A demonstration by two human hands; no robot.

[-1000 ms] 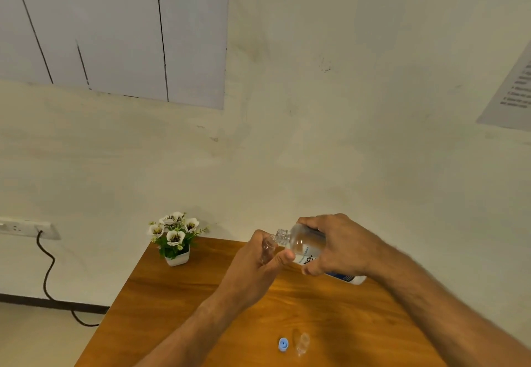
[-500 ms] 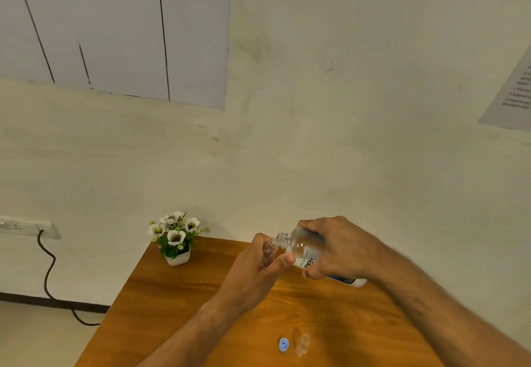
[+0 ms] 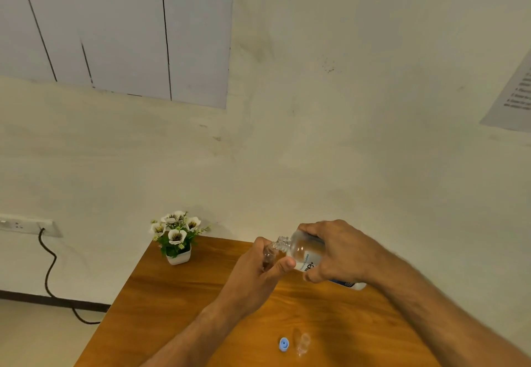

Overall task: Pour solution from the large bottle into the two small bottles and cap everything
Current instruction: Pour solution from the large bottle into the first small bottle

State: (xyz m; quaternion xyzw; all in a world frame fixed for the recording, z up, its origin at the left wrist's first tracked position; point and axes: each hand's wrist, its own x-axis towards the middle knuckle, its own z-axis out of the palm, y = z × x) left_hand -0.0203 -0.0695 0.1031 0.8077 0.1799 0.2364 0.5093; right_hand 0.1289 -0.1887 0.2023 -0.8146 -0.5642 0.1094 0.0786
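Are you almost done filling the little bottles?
Not yet. Done: the big bottle is open, and a blue cap lies on the table. In hand: the right hand tips the big bottle's mouth to the little bottle held by the left hand. Left: the other little bottle on the table looks uncapped and still waits, then all the caps go on.

Sm. bottle (image 3: 269,257) mostly behind fingers (image 3: 260,247)

Single head-worn wide-angle view, facing forward and slightly down: wall (image 3: 344,137) above, table (image 3: 172,309) edge-on below, close range.
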